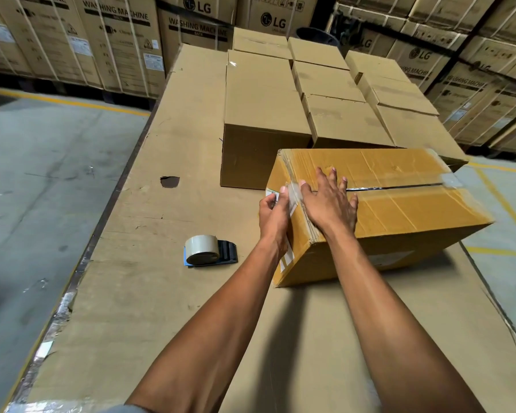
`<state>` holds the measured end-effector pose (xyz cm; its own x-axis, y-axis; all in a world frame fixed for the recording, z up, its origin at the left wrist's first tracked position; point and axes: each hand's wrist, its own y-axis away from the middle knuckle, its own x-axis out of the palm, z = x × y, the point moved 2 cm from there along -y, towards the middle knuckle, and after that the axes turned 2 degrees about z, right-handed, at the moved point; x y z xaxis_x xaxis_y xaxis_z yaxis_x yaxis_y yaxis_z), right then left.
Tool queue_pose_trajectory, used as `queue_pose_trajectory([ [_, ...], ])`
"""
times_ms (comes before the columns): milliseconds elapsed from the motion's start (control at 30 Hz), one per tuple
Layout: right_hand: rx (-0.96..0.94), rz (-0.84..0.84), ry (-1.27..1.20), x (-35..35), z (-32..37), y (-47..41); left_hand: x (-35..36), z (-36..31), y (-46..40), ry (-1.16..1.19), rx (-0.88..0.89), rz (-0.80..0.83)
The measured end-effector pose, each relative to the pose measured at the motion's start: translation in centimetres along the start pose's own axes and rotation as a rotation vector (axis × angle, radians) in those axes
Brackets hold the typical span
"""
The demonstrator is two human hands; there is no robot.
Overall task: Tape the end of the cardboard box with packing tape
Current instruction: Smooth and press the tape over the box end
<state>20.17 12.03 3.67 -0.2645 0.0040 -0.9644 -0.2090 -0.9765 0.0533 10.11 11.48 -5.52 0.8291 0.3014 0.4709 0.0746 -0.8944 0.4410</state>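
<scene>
Hands: two, both on one yellowish cardboard box (399,210) lying on a cardboard-covered table (167,293). Right hand (329,201) lies flat with fingers spread on the box top, over the near end of the flap seam. Left hand (273,217) presses against the end face, thumb on a clear tape strip (294,192) folded over the edge. One tape dispenser (209,250) rests left of the left hand, untouched. Seven plain boxes (262,114) counted beyond the hands.
</scene>
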Motion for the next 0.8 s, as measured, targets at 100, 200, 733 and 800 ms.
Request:
queue_pose_trajectory([
  [100, -0.008, -0.002, 0.014, 0.1, -0.1, -0.1, -1.0, 0.6, -0.3, -0.113, 0.064, -0.051],
  [200, -0.027, -0.010, -0.009, -0.1, 0.0, -0.1, -1.4, 0.5, -0.2, -0.160, 0.072, -0.037],
  [733, -0.163, 0.113, -0.050, -0.9, -1.2, 0.7, -1.8, 1.5, 1.4, -0.197, 0.067, -0.021],
  [800, -0.150, 0.106, -0.037, -0.8, -1.1, 0.9, -1.4, 0.8, 2.4, -0.099, 0.046, 0.043],
])
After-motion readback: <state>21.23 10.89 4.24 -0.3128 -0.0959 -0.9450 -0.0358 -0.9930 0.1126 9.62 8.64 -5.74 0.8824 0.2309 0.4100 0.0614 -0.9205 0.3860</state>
